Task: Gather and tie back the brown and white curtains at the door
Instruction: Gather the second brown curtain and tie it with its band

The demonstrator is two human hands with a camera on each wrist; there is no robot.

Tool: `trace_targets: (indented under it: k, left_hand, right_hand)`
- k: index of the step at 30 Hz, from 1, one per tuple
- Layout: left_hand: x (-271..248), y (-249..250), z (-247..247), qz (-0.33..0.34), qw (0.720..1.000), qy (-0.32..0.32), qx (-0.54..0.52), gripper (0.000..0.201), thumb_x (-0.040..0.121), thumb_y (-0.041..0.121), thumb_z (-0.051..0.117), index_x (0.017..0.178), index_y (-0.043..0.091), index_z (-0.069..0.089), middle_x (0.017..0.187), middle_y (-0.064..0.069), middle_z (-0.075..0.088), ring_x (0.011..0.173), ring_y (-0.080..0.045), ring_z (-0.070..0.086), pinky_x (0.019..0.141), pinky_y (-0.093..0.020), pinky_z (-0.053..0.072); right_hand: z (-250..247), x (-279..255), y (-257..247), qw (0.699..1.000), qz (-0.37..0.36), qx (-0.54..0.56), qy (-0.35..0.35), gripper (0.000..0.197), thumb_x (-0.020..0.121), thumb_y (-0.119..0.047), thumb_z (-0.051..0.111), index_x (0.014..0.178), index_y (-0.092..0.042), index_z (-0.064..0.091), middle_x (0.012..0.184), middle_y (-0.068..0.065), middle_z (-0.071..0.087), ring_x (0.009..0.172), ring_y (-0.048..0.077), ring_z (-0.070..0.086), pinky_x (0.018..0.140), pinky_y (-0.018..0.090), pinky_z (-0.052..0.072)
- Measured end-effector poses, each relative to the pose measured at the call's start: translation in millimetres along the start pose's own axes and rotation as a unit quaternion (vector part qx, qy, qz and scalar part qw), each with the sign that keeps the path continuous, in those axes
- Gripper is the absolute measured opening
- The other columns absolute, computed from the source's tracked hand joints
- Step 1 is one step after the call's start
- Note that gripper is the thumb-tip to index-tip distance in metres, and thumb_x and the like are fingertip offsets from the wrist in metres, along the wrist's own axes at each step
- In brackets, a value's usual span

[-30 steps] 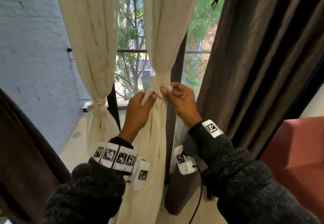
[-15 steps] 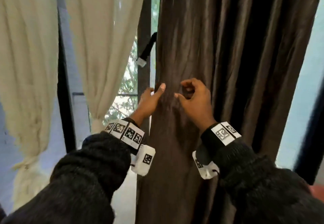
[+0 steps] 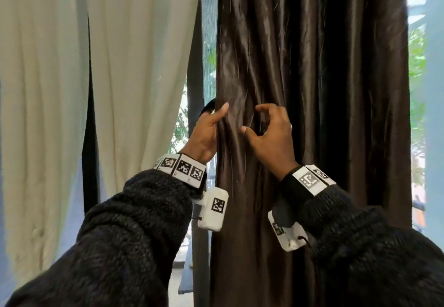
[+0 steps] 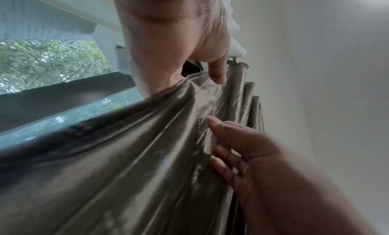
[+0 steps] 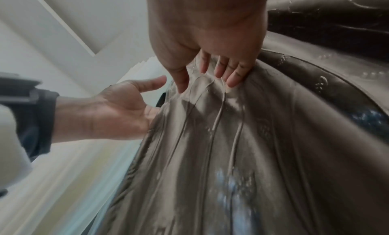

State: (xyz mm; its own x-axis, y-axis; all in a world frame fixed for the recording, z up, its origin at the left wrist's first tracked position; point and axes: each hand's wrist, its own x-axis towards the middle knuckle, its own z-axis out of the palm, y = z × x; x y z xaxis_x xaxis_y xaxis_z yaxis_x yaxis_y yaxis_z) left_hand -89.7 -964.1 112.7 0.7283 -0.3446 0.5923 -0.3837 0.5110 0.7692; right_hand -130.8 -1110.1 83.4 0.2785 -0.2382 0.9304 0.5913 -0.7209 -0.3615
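One brown curtain (image 3: 300, 90) hangs between two hands. The left hand (image 3: 204, 133) wraps its left edge, thumb in front. The right hand (image 3: 269, 136) pinches folds with curled fingers (image 5: 231, 75). Two white curtain panels (image 3: 134, 66) hang left of the left fingers, glass showing between.

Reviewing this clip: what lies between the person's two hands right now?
A bunched fold of the brown curtain lies between the left hand and the right hand; nothing else is there. The head view shows it best.
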Motion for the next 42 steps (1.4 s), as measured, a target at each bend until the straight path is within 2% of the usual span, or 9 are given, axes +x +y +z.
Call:
trace_targets:
  k: [5, 8, 12, 17, 23, 31, 34, 37, 42]
  left_hand:
    - [13, 8, -9, 0.022, 0.997, 0.033, -0.072, 0.031, 0.098, 0.020, 0.055, 0.125, 0.005, 0.059, 0.113, -0.017, 0.071, 0.103, -0.028, 0.070, 0.085, -0.040, 0.059]
    - [16, 10, -20, 0.086, 0.988, 0.052, -0.116, 0.034, 0.097, 0.010, 0.054, 0.127, 0.026, 0.053, 0.102, -0.008, 0.074, 0.091, -0.021, 0.072, 0.083, -0.040, 0.060]
    - [13, 22, -28, 0.101, 0.988, 0.020, -0.113, 0.034, 0.103, 0.020, 0.043, 0.135, 0.012, 0.050, 0.119, -0.013, 0.064, 0.105, -0.024, 0.061, 0.094, -0.038, 0.052]
    - [12, 30, -32, 0.020, 0.997, -0.005, -0.078, 0.049, 0.101, 0.042, 0.044, 0.121, 0.003, 0.065, 0.113, -0.020, 0.069, 0.094, -0.025, 0.072, 0.075, -0.036, 0.061]
    - [14, 33, -29, 0.012, 0.999, -0.046, 0.012, 0.059, 0.096, 0.050, 0.052, 0.127, 0.001, 0.062, 0.122, -0.022, 0.065, 0.114, -0.032, 0.064, 0.104, -0.046, 0.049]
    - [40, 20, -27, 0.061, 0.987, 0.118, 0.090, 0.039, 0.082, 0.026, 0.069, 0.113, 0.001, 0.067, 0.104, -0.026, 0.070, 0.102, -0.044, 0.067, 0.082, -0.046, 0.059]
    - [50, 14, -42, 0.050, 0.988, 0.122, 0.085, 0.051, 0.078, 0.034, 0.069, 0.121, 0.005, 0.063, 0.114, -0.024, 0.069, 0.105, -0.041, 0.068, 0.090, -0.052, 0.056]
    - [31, 22, -34, 0.053, 0.993, 0.069, 0.080, 0.047, 0.083, 0.031, 0.067, 0.122, 0.004, 0.063, 0.118, -0.023, 0.068, 0.108, -0.038, 0.067, 0.091, -0.049, 0.057]
    - [11, 44, -35, -0.011, 0.998, -0.005, 0.057, 0.031, 0.100, 0.018, 0.049, 0.119, -0.002, 0.064, 0.103, -0.015, 0.074, 0.089, -0.024, 0.074, 0.073, -0.031, 0.061]
  right_hand:
    - [-4, 20, -8, 0.991, 0.041, -0.081, 0.097, 0.086, 0.072, -0.037, 0.083, 0.144, -0.025, 0.038, 0.149, 0.009, 0.032, 0.139, 0.029, 0.032, 0.115, 0.052, 0.030]
    - [0, 32, -11, 0.991, 0.122, 0.033, 0.040, 0.101, 0.075, -0.032, 0.084, 0.154, -0.025, 0.022, 0.122, 0.003, 0.054, 0.117, 0.022, 0.053, 0.108, 0.044, 0.042]
    - [22, 32, -17, 0.992, 0.065, 0.079, -0.078, 0.077, 0.089, -0.012, 0.068, 0.155, -0.022, 0.029, 0.125, -0.005, 0.060, 0.112, 0.009, 0.059, 0.103, 0.024, 0.045]
    - [47, 24, -29, 0.965, 0.015, 0.189, -0.182, 0.072, 0.077, 0.001, 0.062, 0.144, -0.014, 0.044, 0.130, 0.004, 0.064, 0.118, 0.014, 0.065, 0.105, 0.042, 0.051]
    - [51, 13, -37, 0.975, -0.027, 0.126, -0.180, 0.082, 0.078, -0.001, 0.060, 0.149, -0.034, 0.036, 0.117, -0.004, 0.069, 0.101, 0.006, 0.068, 0.088, 0.022, 0.055]
    - [47, -5, -51, 0.940, -0.083, 0.011, -0.331, 0.048, 0.074, -0.003, 0.064, 0.121, -0.003, 0.057, 0.111, 0.012, 0.058, 0.096, 0.023, 0.059, 0.079, 0.033, 0.051]
    - [35, -2, -42, 0.980, -0.038, 0.055, -0.188, 0.036, 0.077, 0.002, 0.065, 0.106, -0.020, 0.070, 0.110, 0.012, 0.060, 0.095, 0.024, 0.064, 0.084, 0.038, 0.055]
    - [19, 19, -28, 0.996, 0.033, 0.024, 0.073, 0.073, 0.073, -0.024, 0.083, 0.137, -0.024, 0.048, 0.141, 0.008, 0.036, 0.125, 0.015, 0.038, 0.107, 0.021, 0.031]
    - [16, 35, -25, 0.979, 0.152, 0.129, 0.046, 0.142, 0.051, -0.066, 0.087, 0.156, -0.027, -0.001, 0.159, 0.012, 0.022, 0.148, 0.024, 0.022, 0.124, 0.046, 0.018]
